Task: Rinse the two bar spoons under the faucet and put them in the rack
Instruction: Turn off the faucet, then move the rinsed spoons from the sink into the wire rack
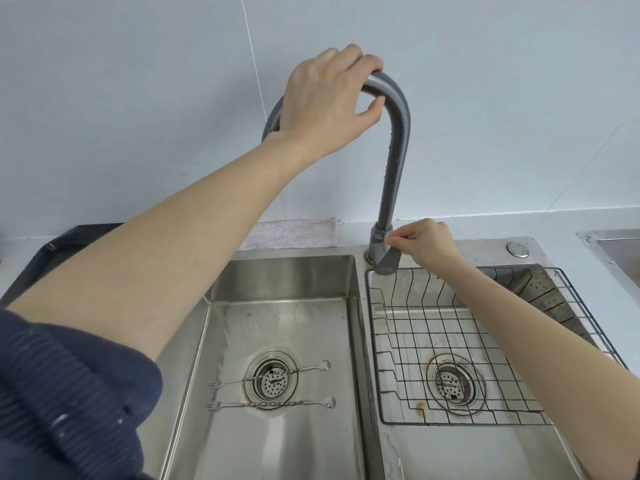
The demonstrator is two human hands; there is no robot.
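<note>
Two thin metal bar spoons with twisted stems lie on the floor of the left sink basin (284,278). One spoon (270,375) crosses the drain and the other spoon (272,404) lies just in front of it. My left hand (329,98) grips the top of the grey gooseneck faucet (394,161). My right hand (424,242) pinches the faucet's lever handle (388,263) at its base. A black wire rack (450,344) sits in the right basin with nothing in it. I see no water running.
A white cloth (294,233) lies on the counter behind the left basin. A dark mat (52,251) covers the counter at far left. A round button (517,248) sits on the sink deck at right, and another metal basin edge (616,247) shows at far right.
</note>
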